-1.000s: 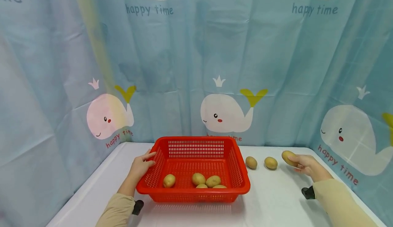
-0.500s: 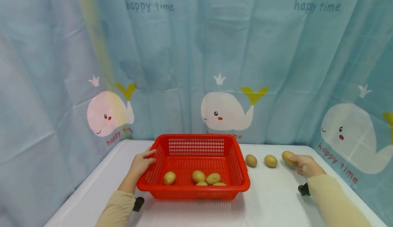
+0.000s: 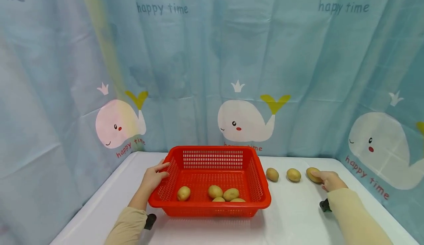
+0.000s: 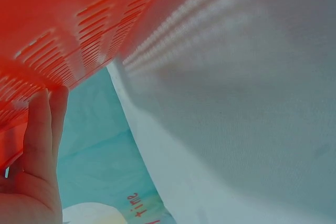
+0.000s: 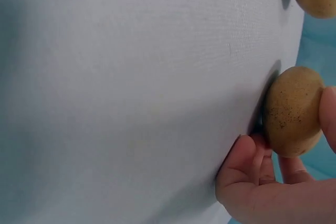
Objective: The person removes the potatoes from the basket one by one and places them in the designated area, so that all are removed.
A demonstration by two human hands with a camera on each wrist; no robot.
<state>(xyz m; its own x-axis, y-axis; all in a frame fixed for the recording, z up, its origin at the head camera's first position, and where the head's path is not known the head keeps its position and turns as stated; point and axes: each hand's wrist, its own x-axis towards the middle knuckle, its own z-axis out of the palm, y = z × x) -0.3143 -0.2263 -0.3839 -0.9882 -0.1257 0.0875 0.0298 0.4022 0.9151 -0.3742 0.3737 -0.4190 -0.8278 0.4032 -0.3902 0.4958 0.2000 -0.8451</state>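
Note:
A red slotted plastic basket (image 3: 212, 204) stands on the white table, with several potatoes inside, one potato (image 3: 183, 193) apart on the left. My left hand (image 3: 153, 177) holds the basket's left rim; the left wrist view has two fairly straight fingers (image 4: 39, 135) against the outer slotted wall, just under the rim. At the right end of a row of three, my right hand (image 3: 331, 181) holds a potato (image 5: 294, 109) low at the tabletop. Its thumb (image 5: 329, 116) lies on the potato, with other fingers curled close by the far end.
Two more potatoes, the nearer to the basket (image 3: 272, 174) and the middle one (image 3: 293, 175), lie right of the basket. A blue whale-print curtain (image 3: 195, 72) hangs behind and along both sides of the white table (image 3: 291, 215).
My right hand has lowered its potato onto the table, level with the two others, and tipped further over it. The left hand and basket keep their places.

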